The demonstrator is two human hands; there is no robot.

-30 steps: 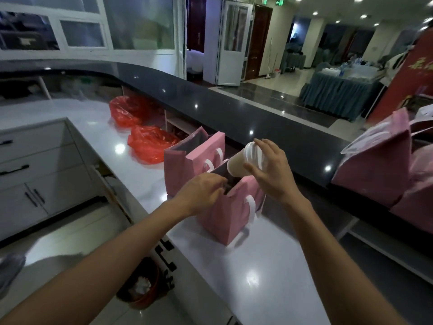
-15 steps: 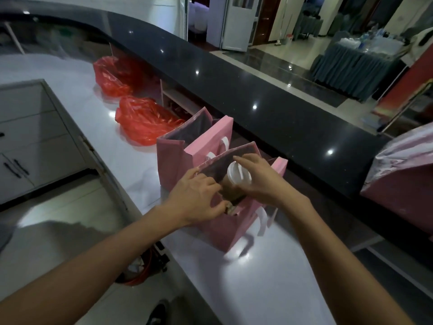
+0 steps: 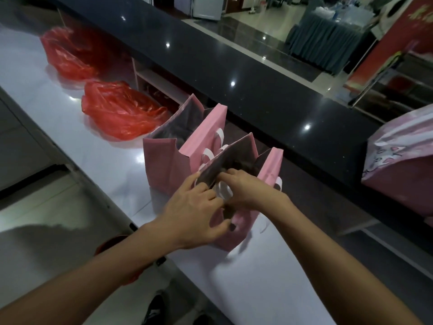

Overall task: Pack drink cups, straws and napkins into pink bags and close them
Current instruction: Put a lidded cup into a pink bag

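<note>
Two pink paper bags stand open on the white counter [image 3: 257, 289]. Inside the nearer bag [image 3: 269, 170] sits a drink cup [image 3: 223, 192], of which only the white lid shows between my hands. My right hand [image 3: 248, 191] reaches into the bag's mouth and its fingers curl over the lid. My left hand [image 3: 194, 214] grips the bag's near rim, thumb on the outside wall. The farther pink bag [image 3: 168, 160] stands just behind and to the left, its dark inside showing, untouched.
Two crumpled red plastic bags [image 3: 121, 113] [image 3: 68, 57] lie farther left on the counter. A raised black ledge [image 3: 257, 90] runs along the far side. More pink bags [image 3: 403, 167] lie at the right. A red bin [image 3: 112, 242] sits on the floor below the counter edge.
My right hand has lowered the cup from above the bag down inside it. My left hand stayed on the bag's rim. The view has tilted down and moved closer.
</note>
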